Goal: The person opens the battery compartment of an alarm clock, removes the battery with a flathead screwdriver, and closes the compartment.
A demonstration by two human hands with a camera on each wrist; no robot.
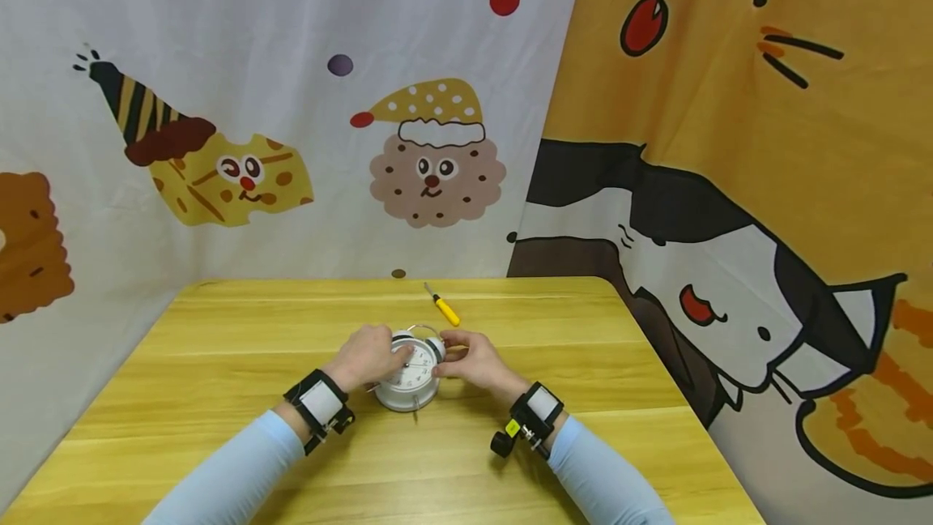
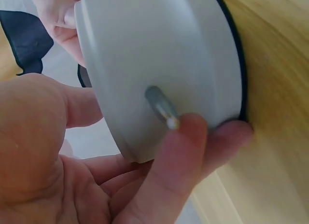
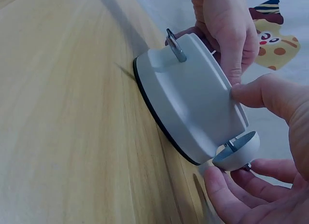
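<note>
A white twin-bell alarm clock [image 1: 408, 397] is held low over the table, its dial turned upward and its black-edged back toward the wood. My left hand [image 1: 370, 358] grips its left side, the thumb over the dial's edge and the fingers along the body beside a metal foot [image 2: 161, 107]. From the right, my right hand [image 1: 475, 360] holds the clock too: its thumb presses the front rim and its fingers lie at one bell [image 3: 240, 152]. Whether the back fully touches the table cannot be told.
A screwdriver [image 1: 447, 311] with a yellow handle lies behind the clock on the wooden table [image 1: 219, 363]. Printed cloth [image 1: 277, 14] hangs just past the table's back edge and along the right side.
</note>
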